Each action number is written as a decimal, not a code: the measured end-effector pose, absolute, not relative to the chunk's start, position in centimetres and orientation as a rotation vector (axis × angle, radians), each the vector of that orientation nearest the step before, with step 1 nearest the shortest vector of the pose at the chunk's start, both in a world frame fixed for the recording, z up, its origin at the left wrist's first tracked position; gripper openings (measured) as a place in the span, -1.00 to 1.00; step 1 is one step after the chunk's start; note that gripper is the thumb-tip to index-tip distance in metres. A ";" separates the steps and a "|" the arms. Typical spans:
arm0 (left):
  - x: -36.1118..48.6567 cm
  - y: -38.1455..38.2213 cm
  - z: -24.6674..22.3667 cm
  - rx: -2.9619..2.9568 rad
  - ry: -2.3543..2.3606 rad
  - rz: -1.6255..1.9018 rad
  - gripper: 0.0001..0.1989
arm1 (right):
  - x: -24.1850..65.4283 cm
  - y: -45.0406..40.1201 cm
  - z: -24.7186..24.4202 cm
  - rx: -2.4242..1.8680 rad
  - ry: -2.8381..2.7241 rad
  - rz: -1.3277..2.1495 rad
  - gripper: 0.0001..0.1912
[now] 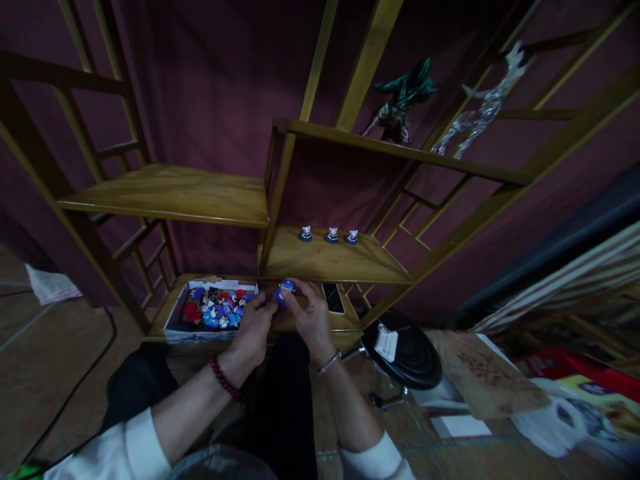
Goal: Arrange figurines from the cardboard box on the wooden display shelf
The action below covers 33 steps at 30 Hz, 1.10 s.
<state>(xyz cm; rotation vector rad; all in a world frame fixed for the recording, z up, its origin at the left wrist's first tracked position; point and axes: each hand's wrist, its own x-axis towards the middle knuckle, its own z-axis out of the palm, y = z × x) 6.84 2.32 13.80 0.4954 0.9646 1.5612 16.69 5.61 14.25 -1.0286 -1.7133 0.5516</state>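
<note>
Between my two hands, over the bottom shelf, is a small blue figurine. My right hand has its thumb and fingers closed around it. My left hand is closed at the figurine's left side, its fingertips pinched together; whether they grip the figurine or another small piece is hard to make out. Left of my hands, an open cardboard box holds several red and blue figurines heaped together. On the shelf above stand three small white-and-dark figurines in a row.
A phone lies on the bottom shelf right of my hands. Above stand a dark green statue and a clear deer figure. A black round stool is at the right, near a plastic bag. A cable runs across the floor.
</note>
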 end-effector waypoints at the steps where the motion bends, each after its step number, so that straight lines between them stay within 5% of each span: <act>1: 7.0 2.5 13.9 0.509 0.962 1.564 -0.75 | 17.0 5.9 14.4 -1.027 -1.709 0.547 -0.76; 16: 9.0 6.6 17.8 0.592 0.852 1.488 -0.81 | 20.9 12.1 16.5 -1.013 -1.693 0.498 -0.71; 33: 10.1 10.9 17.0 0.796 1.151 1.446 -0.64 | 21.6 17.9 15.3 -1.039 -1.729 0.568 -0.72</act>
